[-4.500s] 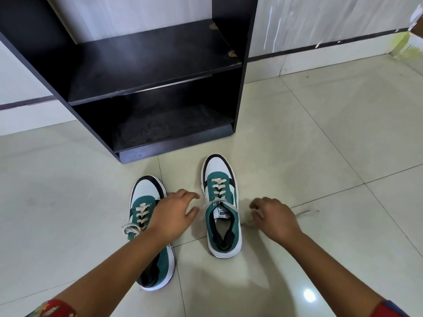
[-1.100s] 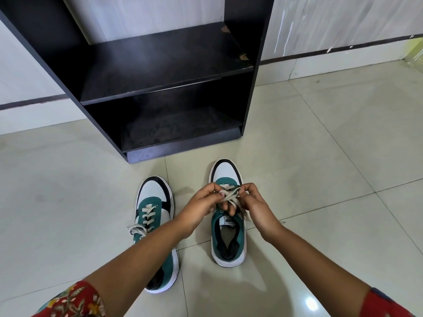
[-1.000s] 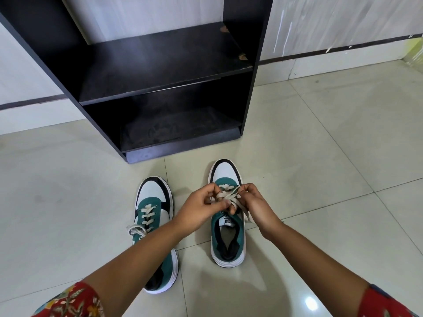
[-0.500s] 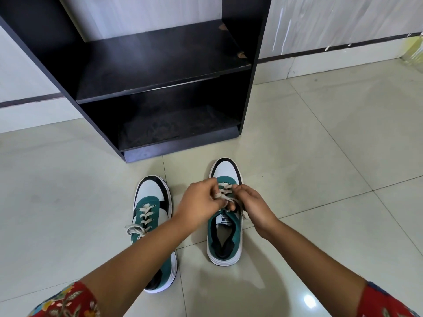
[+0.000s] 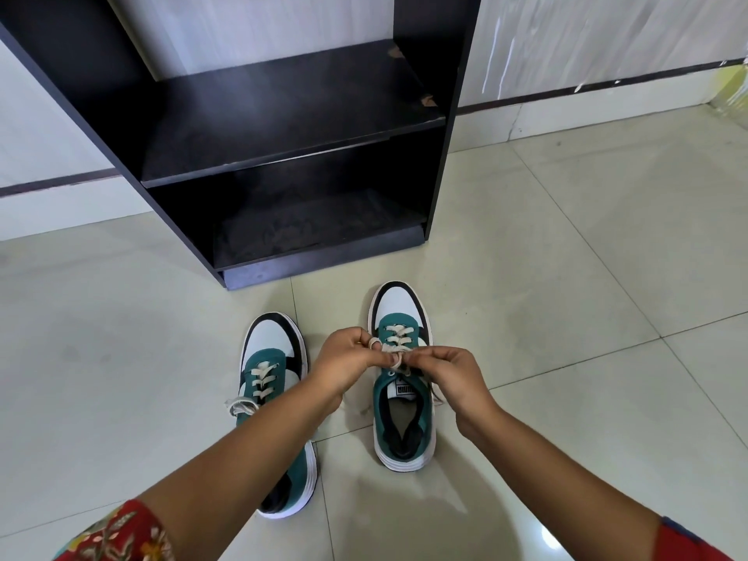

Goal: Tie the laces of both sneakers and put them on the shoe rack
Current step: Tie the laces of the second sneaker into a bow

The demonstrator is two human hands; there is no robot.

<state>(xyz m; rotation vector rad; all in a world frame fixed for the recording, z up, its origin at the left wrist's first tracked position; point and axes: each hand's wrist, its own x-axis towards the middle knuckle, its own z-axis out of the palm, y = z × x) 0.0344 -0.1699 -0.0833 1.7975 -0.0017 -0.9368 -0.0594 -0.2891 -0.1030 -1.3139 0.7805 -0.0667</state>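
Two green, white and black sneakers stand on the tiled floor (image 5: pixel 566 317), toes pointing toward a black shoe rack (image 5: pixel 283 127). The rack stands against the wall and shows two shelves, both bare of shoes.

The right sneaker (image 5: pixel 402 402) sits nearer the rack's front edge than its partner. Both hands meet above its tongue. The left hand (image 5: pixel 344 364) is clenched around a stretch of the cream laces (image 5: pixel 394 348), with a loop visible at its fingertips. The right hand (image 5: pixel 455 376) pinches the same laces from the opposite side, thumb and fingers closed on the strand. The two hands nearly touch over the upper eyelets. Whether a knot is already formed under the fingers cannot be told, as the fingers cover that spot. The lower rows of lacing toward the toe are crossed and lie flat. The white label on the tongue shows just below the hands, and the shoe opening is empty.

The left sneaker (image 5: pixel 271 370) stands just beside the first, apart from it and set slightly closer to the person. The left forearm crosses over its heel half. Its laces are crossed through the eyelets, and a loose bundle of lace (image 5: pixel 241 406) hangs off its outer side onto the floor.

Red patterned sleeves (image 5: pixel 117 534) show at both lower corners.
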